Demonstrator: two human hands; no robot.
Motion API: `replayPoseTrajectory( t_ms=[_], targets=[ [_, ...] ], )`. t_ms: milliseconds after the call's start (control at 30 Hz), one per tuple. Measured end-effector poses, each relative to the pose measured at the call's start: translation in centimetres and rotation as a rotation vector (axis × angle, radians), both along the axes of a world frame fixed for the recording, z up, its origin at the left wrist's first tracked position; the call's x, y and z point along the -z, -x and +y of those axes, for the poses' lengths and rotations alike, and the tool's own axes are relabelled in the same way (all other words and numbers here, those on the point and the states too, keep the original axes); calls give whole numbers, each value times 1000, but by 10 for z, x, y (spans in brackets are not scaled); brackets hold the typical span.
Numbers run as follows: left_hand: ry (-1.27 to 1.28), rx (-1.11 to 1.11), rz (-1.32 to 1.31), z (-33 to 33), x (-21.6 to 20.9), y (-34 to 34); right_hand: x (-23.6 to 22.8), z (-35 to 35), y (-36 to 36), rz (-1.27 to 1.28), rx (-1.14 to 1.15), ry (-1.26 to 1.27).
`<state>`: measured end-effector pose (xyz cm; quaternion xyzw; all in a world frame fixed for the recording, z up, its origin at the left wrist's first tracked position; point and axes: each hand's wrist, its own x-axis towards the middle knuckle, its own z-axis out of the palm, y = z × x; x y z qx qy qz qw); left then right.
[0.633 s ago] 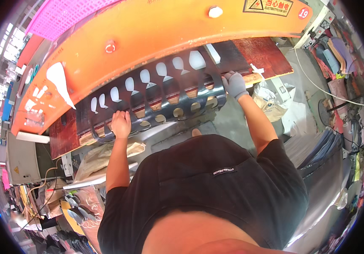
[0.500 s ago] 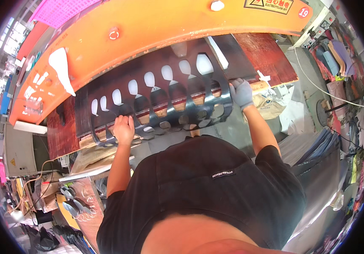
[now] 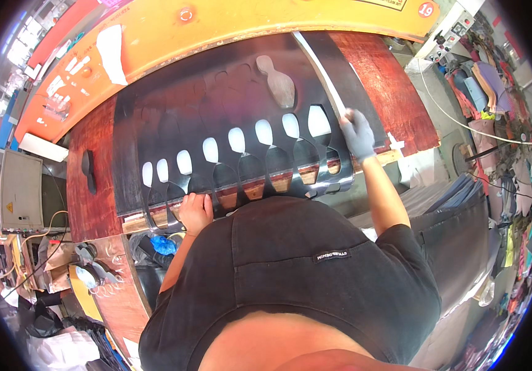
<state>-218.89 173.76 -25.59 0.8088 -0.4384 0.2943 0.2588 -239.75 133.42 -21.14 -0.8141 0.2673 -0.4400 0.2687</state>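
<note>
In the head view, the only one, a black, flexible sheet with a row of sole-shaped cut-outs (image 3: 262, 159) lies along the near edge of the dark red worktop (image 3: 389, 93), its nearer side sagging over that edge. Its long axis runs left to right, roughly parallel to the edge.

The bare left hand (image 3: 196, 212) is the nearer one: its fingers are bent, close together, over the sheet's near side, left of its middle. How firmly they grip underneath cannot be told. The sheet stretches away from these fingers to the right and toward the far side.

The right hand in a grey glove (image 3: 358, 135) is just beyond the sheet's right end, fingers loosely spread, holding nothing that shows. The sheet lies to its left. Its fingertips are at the near end of a long, narrow white strip (image 3: 320, 74), which points toward the worktop's far edge; contact there is unclear.

Between sheet and far edge lies a greyish, sole-shaped piece (image 3: 279, 86), well apart from the left hand.
</note>
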Motion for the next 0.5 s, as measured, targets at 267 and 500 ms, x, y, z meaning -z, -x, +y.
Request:
replayPoseTrajectory(
  t_ms=[267, 500],
  targets=[
    [115, 57, 149, 31, -8, 46, -53, 42, -133, 455, -99, 212],
    [125, 76, 89, -31, -56, 72, -55, 44, -145, 562, -24, 197]
  ],
)
